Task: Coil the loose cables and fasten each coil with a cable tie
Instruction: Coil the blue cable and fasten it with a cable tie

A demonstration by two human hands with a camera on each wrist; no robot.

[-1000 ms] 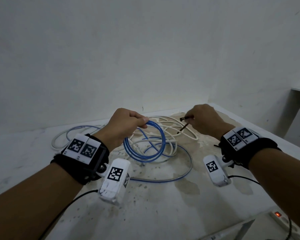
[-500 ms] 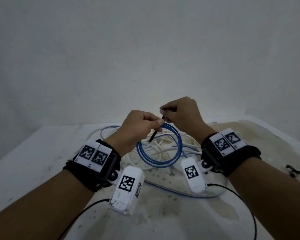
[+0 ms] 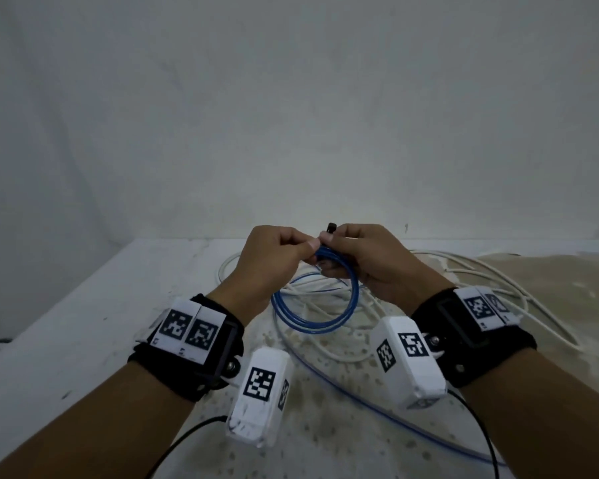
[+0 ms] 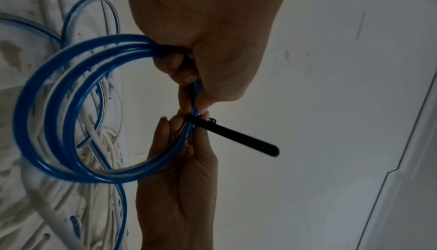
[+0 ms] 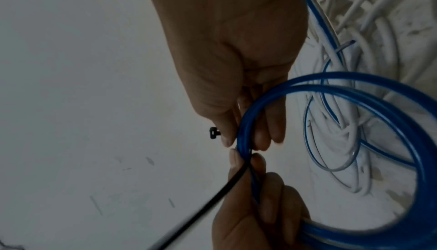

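A blue cable coil (image 3: 313, 305) of several turns hangs above the table, held at its top by both hands. My left hand (image 3: 274, 257) grips the bundled turns of the blue coil (image 4: 59, 104). My right hand (image 3: 357, 261) pinches a black cable tie (image 4: 234, 136) laid across the bundle right beside the left fingers. The tie's head (image 3: 332, 227) sticks up above the knuckles, and its head (image 5: 214, 133) shows past the right fingertips while the strap (image 5: 201, 211) runs off below. The blue coil (image 5: 331, 141) loops to the right there.
A tangle of loose white cables (image 3: 464, 281) lies on the stained white table (image 3: 66, 333) under and behind the coil. A blue tail (image 3: 395, 420) of cable trails across the table toward the near right. A plain wall stands close behind.
The right hand brought the black tie from the right over to the coil's top. Both hands now meet there, and the coil has been lifted slightly higher and more central.
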